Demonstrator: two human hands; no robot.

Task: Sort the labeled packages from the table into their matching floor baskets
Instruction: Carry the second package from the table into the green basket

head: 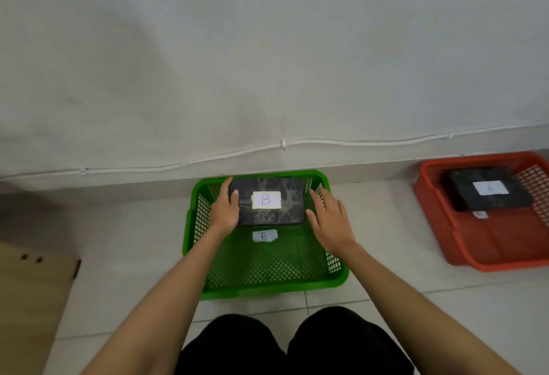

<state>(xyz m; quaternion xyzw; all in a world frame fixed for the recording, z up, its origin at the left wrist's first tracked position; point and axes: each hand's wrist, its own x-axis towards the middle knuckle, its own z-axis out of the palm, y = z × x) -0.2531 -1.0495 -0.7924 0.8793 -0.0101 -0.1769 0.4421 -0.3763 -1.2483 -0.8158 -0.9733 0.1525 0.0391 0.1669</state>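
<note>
A dark package (pixel 288 196) with a white label marked B lies in the far half of the green basket (pixel 267 282) on the floor. A small paper tag marked B (pixel 264 236) lies on the basket's bottom just in front of it. My left hand (pixel 225 211) grips the package's left edge, thumb on top. My right hand (pixel 328 220) is just off the package's right edge, fingers spread, holding nothing. A red basket (pixel 463 244) at the right holds another dark labeled package (pixel 466 199).
The baskets stand against a grey wall with a white cable (pixel 283 144) along its base. A wooden table corner (pixel 32 282) is at the lower left. My knees in black (pixel 291 345) are at the bottom, over pale floor tiles.
</note>
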